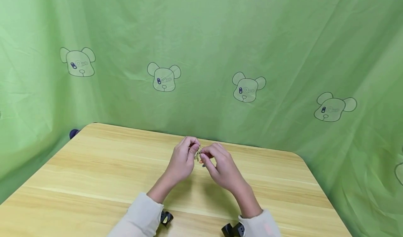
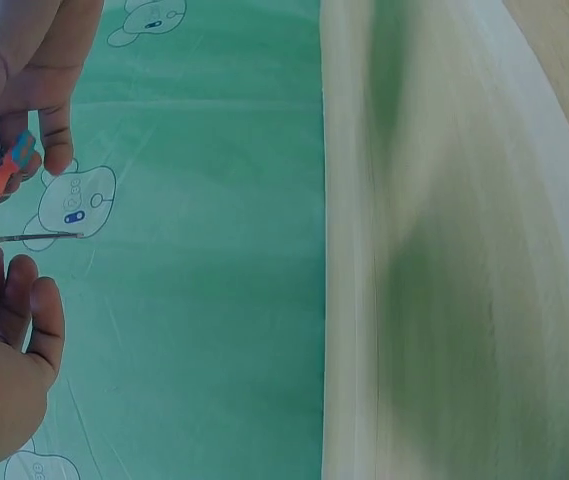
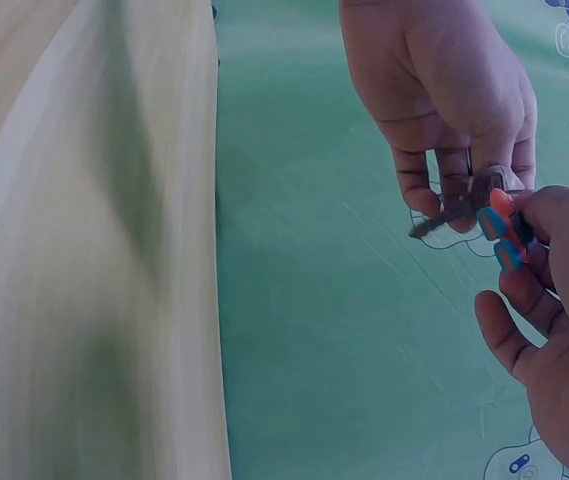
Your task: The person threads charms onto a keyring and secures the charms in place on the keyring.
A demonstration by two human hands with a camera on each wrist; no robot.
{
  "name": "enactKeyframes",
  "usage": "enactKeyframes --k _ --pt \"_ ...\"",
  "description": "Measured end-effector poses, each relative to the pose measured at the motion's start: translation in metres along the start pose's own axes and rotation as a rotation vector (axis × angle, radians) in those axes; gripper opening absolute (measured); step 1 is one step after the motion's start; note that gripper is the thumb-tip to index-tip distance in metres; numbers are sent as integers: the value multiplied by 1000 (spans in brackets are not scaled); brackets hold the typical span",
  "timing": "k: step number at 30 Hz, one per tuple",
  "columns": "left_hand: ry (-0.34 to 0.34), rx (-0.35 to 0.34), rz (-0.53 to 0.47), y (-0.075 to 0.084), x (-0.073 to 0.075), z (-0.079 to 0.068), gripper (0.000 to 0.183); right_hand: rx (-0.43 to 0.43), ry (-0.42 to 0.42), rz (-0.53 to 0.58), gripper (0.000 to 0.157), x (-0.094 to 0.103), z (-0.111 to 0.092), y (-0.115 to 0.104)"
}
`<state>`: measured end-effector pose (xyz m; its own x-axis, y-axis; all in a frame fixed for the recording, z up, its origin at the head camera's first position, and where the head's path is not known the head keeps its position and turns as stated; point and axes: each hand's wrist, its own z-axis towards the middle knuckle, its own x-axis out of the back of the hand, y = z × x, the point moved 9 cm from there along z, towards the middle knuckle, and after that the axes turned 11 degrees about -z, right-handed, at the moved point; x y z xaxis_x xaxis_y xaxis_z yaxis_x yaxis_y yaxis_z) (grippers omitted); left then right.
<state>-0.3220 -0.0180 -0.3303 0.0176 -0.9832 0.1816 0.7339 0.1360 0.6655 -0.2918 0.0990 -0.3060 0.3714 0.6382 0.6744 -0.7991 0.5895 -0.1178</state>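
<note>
My left hand (image 1: 182, 160) and right hand (image 1: 221, 165) meet above the table, fingertips close together. Between them is a small brass-coloured key (image 1: 197, 157). My left thumb and fingers pinch its head, and the thin flat shaft (image 3: 438, 222) juts out past them in the right wrist view. A small orange-and-blue charm (image 2: 12, 165) sits at the fingertips of my right hand, whose thumb and index finger are curled onto it. The charm's blue segments (image 3: 507, 250) show below my right thumb. Fingers partly hide where the key and charm meet.
A wooden table (image 1: 94, 170) with rounded far corners lies beneath both hands. Behind it hangs a green curtain (image 1: 201, 37) printed with bear heads. Black wrist cameras (image 1: 167, 217) are strapped at both pale sleeves (image 1: 138, 214).
</note>
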Motion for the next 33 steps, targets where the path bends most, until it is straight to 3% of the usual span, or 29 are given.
enactKeyframes --k 7,16,20,33 --pt "-27 4 7 0 -3 -1 9 -61 57 6 7 0 -1 5" --pt "-114 -138 136 9 -10 -2 12 -94 123 -19 10 3 -3 11" --pt "-117 -176 162 11 -10 -3 9 -89 129 -13 11 3 -3 12" --pt "-91 -125 91 10 -4 -2 13 -86 107 -20 9 7 -3 10"
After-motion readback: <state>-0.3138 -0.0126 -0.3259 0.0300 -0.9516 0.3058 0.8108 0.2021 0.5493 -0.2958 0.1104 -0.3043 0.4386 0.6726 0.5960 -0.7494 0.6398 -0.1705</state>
